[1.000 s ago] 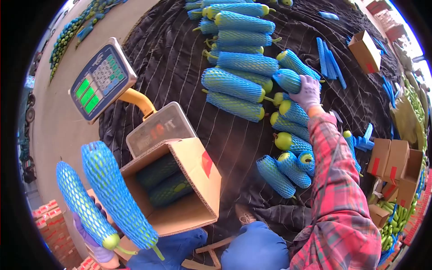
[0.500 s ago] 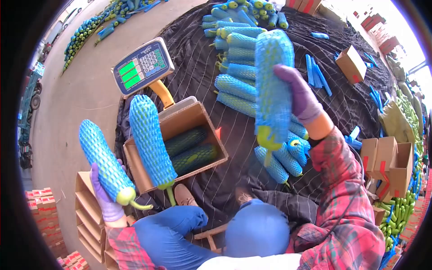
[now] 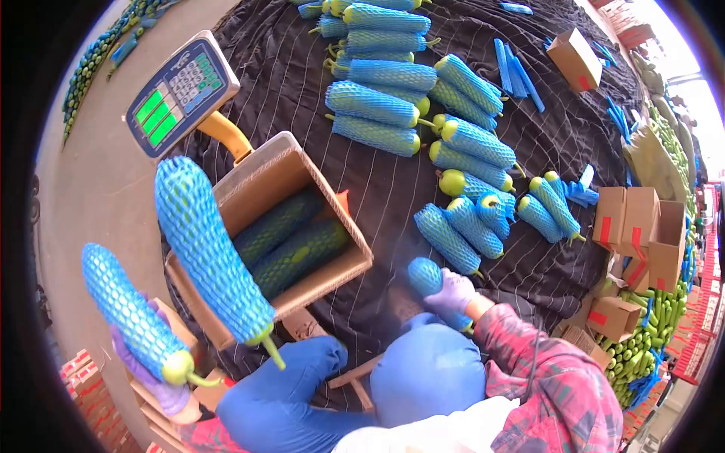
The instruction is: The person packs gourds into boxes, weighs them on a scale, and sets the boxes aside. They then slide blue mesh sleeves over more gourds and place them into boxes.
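My left hand (image 3: 160, 383), in a purple glove, grips a long green gourd (image 3: 136, 313) in a blue foam net, held at the lower left. A second netted gourd (image 3: 214, 249) lies slanting over the edge of an open cardboard box (image 3: 343, 268), its stem towards me. Inside the box are dark-looking netted gourds (image 3: 298, 245). My gloved right hand (image 3: 453, 293) is closed round another netted gourd (image 3: 426, 276), low beside my right knee; my hand and knee hide part of it.
A scale display (image 3: 181, 94) with green readouts stands behind the box. Rows of netted gourds (image 3: 389, 72) lie on the black sheet (image 3: 287, 68). To the right are cardboard boxes (image 3: 633, 219), loose blue nets (image 3: 521, 72) and piled bare gourds (image 3: 634, 370).
My right hand has brought its gourd down from high over the sheet to beside my right knee. The view has shifted; my left hand still holds its gourd.
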`<control>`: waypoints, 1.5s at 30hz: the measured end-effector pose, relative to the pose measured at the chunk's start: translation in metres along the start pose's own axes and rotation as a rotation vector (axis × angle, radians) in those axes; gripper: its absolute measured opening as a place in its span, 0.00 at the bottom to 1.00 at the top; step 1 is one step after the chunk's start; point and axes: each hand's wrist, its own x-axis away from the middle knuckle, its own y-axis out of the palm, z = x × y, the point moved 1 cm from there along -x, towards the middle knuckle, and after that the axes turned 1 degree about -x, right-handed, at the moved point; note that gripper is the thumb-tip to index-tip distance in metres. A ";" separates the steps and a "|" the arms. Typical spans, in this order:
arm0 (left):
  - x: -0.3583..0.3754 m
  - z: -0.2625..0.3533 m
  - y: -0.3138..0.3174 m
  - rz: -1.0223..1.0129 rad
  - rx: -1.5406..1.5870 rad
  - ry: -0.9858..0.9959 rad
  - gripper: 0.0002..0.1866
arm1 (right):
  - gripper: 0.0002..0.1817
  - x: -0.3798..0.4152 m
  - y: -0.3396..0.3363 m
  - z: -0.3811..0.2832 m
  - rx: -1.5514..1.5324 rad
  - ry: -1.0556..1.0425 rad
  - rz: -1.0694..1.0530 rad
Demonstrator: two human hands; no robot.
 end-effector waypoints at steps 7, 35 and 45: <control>-0.009 0.001 -0.022 -0.161 -0.042 0.060 0.32 | 0.28 -0.089 -0.164 -0.091 0.210 -0.325 0.081; 0.002 -0.009 0.021 -0.004 -0.018 0.030 0.33 | 0.25 0.003 -0.334 -0.217 -1.324 -0.679 -0.088; 0.034 0.012 0.019 -0.065 0.020 0.010 0.34 | 0.27 0.056 -0.184 -0.312 -1.198 -0.641 -0.359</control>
